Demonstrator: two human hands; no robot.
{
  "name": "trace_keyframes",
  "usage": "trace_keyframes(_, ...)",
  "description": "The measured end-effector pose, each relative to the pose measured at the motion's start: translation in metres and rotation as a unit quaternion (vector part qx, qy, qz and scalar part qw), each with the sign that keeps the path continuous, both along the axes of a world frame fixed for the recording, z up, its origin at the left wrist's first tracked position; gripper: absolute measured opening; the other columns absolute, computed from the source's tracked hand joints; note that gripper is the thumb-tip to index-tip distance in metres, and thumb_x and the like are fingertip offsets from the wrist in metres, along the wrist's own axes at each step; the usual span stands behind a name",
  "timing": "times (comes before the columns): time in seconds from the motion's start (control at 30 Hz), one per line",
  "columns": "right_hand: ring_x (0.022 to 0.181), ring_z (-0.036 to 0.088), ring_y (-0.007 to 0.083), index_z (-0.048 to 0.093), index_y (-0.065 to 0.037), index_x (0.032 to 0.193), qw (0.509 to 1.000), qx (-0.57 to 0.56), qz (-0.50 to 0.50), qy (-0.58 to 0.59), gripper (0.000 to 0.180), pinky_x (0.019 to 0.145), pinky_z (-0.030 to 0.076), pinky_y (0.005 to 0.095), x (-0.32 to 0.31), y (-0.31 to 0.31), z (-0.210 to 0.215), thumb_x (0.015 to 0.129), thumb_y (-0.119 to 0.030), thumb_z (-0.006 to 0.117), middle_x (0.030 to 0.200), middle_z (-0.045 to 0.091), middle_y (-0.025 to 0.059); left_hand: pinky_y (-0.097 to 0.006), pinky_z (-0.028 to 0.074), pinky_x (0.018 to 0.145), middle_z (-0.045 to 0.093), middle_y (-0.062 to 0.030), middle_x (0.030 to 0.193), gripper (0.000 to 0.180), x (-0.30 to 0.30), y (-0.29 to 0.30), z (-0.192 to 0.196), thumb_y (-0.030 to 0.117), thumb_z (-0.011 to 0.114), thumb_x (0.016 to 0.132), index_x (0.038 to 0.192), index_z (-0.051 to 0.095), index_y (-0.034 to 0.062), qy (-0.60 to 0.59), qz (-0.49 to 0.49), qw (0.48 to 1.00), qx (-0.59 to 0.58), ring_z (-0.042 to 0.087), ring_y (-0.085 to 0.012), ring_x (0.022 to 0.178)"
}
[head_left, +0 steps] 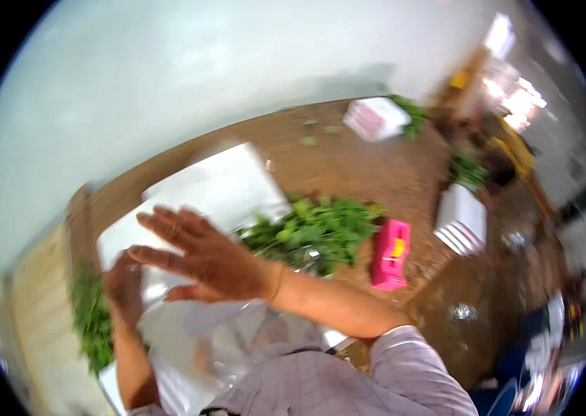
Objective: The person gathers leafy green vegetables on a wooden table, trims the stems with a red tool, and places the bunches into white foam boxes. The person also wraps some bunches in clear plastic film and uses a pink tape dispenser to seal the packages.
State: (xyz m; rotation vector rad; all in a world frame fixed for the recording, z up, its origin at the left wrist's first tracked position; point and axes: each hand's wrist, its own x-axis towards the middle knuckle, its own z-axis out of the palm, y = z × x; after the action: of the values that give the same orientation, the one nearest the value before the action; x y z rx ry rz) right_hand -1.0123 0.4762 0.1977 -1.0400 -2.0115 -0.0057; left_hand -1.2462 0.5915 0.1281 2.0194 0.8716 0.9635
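Note:
My right hand [213, 262] reaches across to the left, fingers spread and holding nothing, above white sheets [216, 182] on the table. Close behind its fingertips, my left hand [125, 288] is at the sheets' left edge. Its fingers are blurred and partly covered, so its grip does not show. A bunch of leafy greens [327, 225] lies right of the sheets, below my right wrist. Beside it stands a pink tape dispenser [383, 260] with a yellow patch. Clear plastic [203, 350] spreads under my forearms, in front of my body.
On the brown table [376, 170], a white-wrapped bundle of greens [374, 119] lies at the far right edge. Another white-wrapped bundle [460, 218] is at the right. More greens [92, 319] sit at the left. A pale wall [168, 76] rises behind the table.

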Motion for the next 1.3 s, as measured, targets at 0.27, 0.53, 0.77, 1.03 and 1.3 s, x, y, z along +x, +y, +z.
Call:
trace_keyframes(0.27,0.089,0.053,0.0235,0.06,-0.01,0.08,0.94,-0.072,-0.067,-0.327,0.006,0.096,0.036,0.0484,0.064,-0.058,-0.039,0.074,-0.009,0.062,0.079,0.056,0.0048,-0.04,0.047,0.09,0.069,-0.0118,0.099,0.012,-0.056,-0.163,0.031,0.0,0.066,0.08,0.091,0.067,0.003,0.065,-0.019,0.994,0.082,0.061,-0.0325,0.104)
trace_keyframes(0.53,0.083,0.048,0.0245,0.055,-0.011,0.074,0.958,-0.082,-0.063,-0.269,0.01,0.074,0.037,0.038,0.072,-0.138,-0.113,0.07,-0.012,0.064,0.078,0.047,0.0043,-0.056,0.021,0.111,0.037,-0.017,0.146,0.074,-0.011,-0.211,0.006,0.035,0.076,0.071,0.136,0.049,0.0147,0.394,-0.067,0.904,0.149,0.029,-0.0385,0.138)
trace_keyframes(0.77,0.085,0.049,0.0258,0.057,-0.009,0.076,0.958,-0.116,-0.072,-0.253,0.007,0.075,0.038,0.0391,0.061,-0.152,-0.133,0.07,-0.012,0.06,0.082,0.05,0.0061,-0.055,0.017,0.113,0.032,-0.0118,0.151,0.058,0.019,-0.193,-0.09,0.029,0.063,0.083,0.138,0.048,0.0176,0.421,-0.067,0.856,0.292,0.024,-0.0329,0.142)
trace_keyframes(1.03,0.11,0.055,0.0361,0.058,-0.01,0.119,0.993,-0.112,-0.027,-0.03,0.041,0.092,0.043,0.0469,0.005,-0.118,-0.127,0.085,-0.033,0.063,0.123,0.056,0.0172,-0.055,0.017,0.114,0.032,-0.0066,0.152,0.042,0.013,-0.187,-0.115,0.033,0.057,0.089,0.128,0.059,0.0168,0.41,-0.1,0.871,0.25,0.023,-0.0296,0.143)
trace_keyframes(1.3,0.08,0.065,0.0217,0.067,-0.005,0.101,0.793,-0.16,-0.527,0.261,0.016,0.074,0.051,0.0324,0.184,-0.24,-0.17,0.092,-0.016,0.061,0.089,0.068,0.0115,-0.056,0.014,0.114,0.032,-0.0064,0.152,0.042,0.014,-0.181,-0.114,0.021,0.061,0.083,0.125,0.061,0.021,0.411,-0.093,0.859,0.292,0.022,-0.0322,0.143)
